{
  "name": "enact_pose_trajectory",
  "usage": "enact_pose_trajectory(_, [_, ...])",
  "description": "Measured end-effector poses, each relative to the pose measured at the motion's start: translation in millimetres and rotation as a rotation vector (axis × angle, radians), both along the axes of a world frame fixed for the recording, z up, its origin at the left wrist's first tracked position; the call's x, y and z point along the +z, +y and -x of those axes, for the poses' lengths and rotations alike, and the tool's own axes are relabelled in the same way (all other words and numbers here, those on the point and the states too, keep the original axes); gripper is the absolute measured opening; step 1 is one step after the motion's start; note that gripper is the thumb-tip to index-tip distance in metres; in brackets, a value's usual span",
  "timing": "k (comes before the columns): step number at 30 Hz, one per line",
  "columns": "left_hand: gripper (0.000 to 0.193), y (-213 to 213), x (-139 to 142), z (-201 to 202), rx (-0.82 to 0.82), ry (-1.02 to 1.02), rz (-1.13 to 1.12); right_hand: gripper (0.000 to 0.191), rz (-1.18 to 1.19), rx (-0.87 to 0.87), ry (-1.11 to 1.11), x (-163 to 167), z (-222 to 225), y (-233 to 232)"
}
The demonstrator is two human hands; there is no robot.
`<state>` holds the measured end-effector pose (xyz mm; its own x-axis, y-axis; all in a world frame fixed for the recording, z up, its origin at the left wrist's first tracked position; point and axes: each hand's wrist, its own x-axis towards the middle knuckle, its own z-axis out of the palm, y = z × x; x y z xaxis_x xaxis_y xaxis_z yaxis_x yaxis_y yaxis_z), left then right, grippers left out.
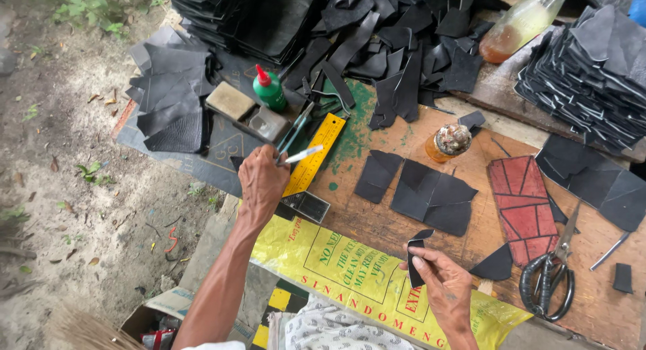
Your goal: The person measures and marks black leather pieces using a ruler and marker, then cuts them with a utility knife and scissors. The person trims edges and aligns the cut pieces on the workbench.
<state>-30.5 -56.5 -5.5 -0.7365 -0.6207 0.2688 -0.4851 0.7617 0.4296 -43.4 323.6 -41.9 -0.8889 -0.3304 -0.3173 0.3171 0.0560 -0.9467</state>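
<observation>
Right hand [441, 283] sits nearest the camera at the near edge of the wooden workbench [397, 222], fingers pinched closed on a small curved black leather piece [416, 259] held upright above the yellow printed plastic sheet [350, 269].

Left hand [261, 180] is extended to the bench's left edge, closed around a thin white-tipped tool [301, 155] that points to the right across the yellow ruler [313, 155]. Exact finger placement cannot be made out from this angle.

Just below the left hand: a small open metal tin [306, 206]. Beyond it: a green glue bottle with red cap [269, 89] and a tan block [230, 100].

Centre of bench: flat black leather cut-outs [431, 195], lying apart from both hands. A small amber jar [447, 143] stands behind them.

Right of centre: a red-and-black patterned template [521, 205], with black-handled scissors [548, 279] at the near right edge, blades pointing away.

Far edge: loose black leather strips [397, 47], a stacked pile of cut leather [592, 74] at the far right corner, and a clear bottle of amber liquid [521, 23] lying tilted.
</observation>
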Motion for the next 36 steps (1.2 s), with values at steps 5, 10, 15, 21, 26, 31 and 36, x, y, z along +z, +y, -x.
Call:
enact_pose_trajectory(5, [0.027, 12.4, 14.3, -7.7, -0.018, -0.027, 0.007, 0.023, -0.023, 0.0, -0.012, -3.1, -2.0, 1.4])
enact_pose_trajectory(10, [0.039, 43.5, 25.8, -12.6, -0.052, -0.227, -0.122, 0.022, -0.01, 0.049, 0.029, -4.1, -2.0, -4.2])
enact_pose_trajectory(15, [0.05, 36.3, 43.2, -1.0, -0.099, -0.293, -0.207, 0.022, -0.013, 0.052, 0.063, -0.8, -3.0, -10.0])
enact_pose_trajectory(21, [0.039, 24.6, 63.8, -39.2, -0.105, 0.002, -0.537, 0.023, -0.045, 0.04, 0.065, 0.6, -4.0, -5.8])
enact_pose_trajectory(26, [0.027, 58.5, 51.9, -108.3, 0.03, 0.023, -0.717, 0.025, -0.086, 0.042, 0.045, 2.9, -3.0, -4.6])
enact_pose_trajectory(31, [0.03, 109.8, 10.0, -143.1, -0.15, 0.097, -0.49, 0.025, -0.036, 0.058, 0.071, 6.9, -2.0, -13.1])
enact_pose_trajectory(36, [0.029, 109.7, -1.2, -147.9, -0.102, 0.148, -0.377, 0.023, -0.029, 0.08, 0.162, 9.4, -4.3, -15.5])
